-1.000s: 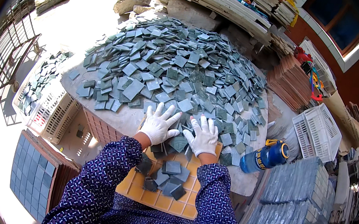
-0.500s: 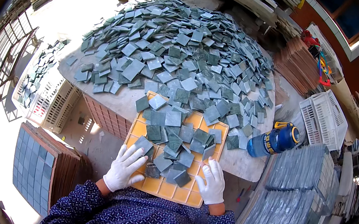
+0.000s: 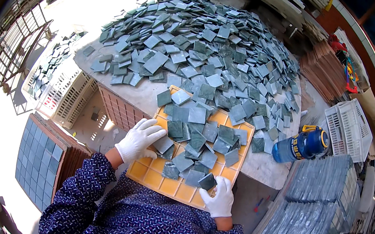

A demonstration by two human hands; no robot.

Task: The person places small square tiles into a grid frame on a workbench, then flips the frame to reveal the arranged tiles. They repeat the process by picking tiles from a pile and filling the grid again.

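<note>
At five o'clock on the orange tray [image 3: 140, 172], the right hand [image 3: 221, 200] pinches a dark tile [image 3: 207, 181], best held by its edges; at nine, the left hand [image 3: 136, 142] has fingers close together beside a grey tile [image 3: 162, 144], grip unclear.

Two gloved hands [image 3: 220, 199], one yellow tray [image 3: 169, 186], one blue bottle [image 3: 301, 146], tiles [image 3: 156, 62] beyond counting

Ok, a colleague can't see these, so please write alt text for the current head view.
A white-gloved left hand touches loose grey-green tiles on a yellow gridded tray while the right hand touches a dark tile. Beyond are a large tile heap on a table and a blue bottle.
</note>
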